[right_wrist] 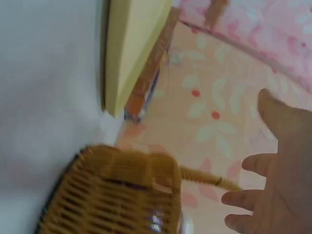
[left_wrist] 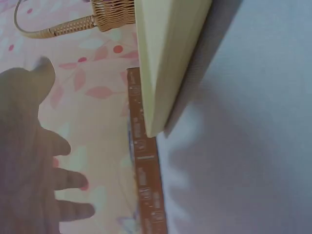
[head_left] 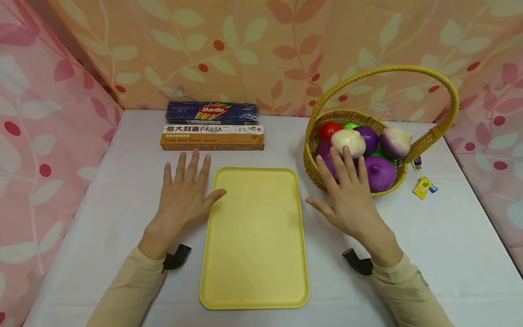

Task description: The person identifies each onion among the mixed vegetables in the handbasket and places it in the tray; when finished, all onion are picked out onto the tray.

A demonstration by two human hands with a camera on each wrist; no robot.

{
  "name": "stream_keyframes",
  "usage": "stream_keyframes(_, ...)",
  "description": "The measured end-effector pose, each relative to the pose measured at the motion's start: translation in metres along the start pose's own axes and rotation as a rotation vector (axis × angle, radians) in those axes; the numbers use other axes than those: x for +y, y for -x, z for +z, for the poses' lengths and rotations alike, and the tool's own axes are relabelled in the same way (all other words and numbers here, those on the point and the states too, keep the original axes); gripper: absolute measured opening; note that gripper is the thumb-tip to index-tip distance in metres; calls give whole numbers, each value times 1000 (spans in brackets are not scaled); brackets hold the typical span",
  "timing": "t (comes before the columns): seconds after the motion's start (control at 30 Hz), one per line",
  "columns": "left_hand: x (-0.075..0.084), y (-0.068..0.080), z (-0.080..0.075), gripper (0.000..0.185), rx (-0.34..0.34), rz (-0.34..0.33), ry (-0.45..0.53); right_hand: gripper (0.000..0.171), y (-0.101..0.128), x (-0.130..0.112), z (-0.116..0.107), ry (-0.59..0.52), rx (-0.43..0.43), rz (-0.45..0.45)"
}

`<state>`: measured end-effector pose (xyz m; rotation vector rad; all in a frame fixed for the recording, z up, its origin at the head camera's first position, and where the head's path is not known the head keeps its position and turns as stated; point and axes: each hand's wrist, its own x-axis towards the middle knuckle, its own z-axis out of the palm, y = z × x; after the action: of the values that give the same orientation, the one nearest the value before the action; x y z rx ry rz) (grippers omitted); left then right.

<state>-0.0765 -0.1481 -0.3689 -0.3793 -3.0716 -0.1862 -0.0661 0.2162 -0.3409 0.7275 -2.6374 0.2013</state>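
Observation:
Both hands hold nothing, with fingers spread and palms down. In the head view my left hand [head_left: 181, 195] is beside the left edge of a yellow tray [head_left: 255, 236], its thumb overlapping the rim. My right hand [head_left: 347, 200] overlaps the front of a wicker basket [head_left: 310, 159] with a tall handle. Inside the basket are several glossy vegetables: a purple eggplant-like one [head_left: 380, 175], a white one [head_left: 348, 143], a purple-and-white one [head_left: 395, 142] and a red one [head_left: 331, 130]. The wrist views show the left hand [left_wrist: 29, 151] and the right hand [right_wrist: 278, 170] above the table.
Behind the tray lie a brown-and-white pasta box [head_left: 212, 137] and a dark blue spaghetti pack [head_left: 212, 112]. A small yellow packet [head_left: 422, 187] sits right of the basket. Leaf-patterned curtains [head_left: 245, 54] surround the white tabletop [head_left: 461, 254] at the back and sides.

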Motion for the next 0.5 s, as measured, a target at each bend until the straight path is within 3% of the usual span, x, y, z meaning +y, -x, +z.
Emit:
stream_keyframes(0.17,-5,-7,7,60,-20,-27,209,61,-2,24,-13,-29,115,79)
stream_keyframes(0.27,-13,-11,14,46,-63,-52,357,57,0,41,-22,-52,166,173)
stream_keyframes(0.37,-22,-14,21,36,-122,-75,488,57,3,56,-30,-55,166,281)
stream_keyframes(0.5,-30,-18,29,29,-187,-99,597,59,8,69,-37,-51,85,420)
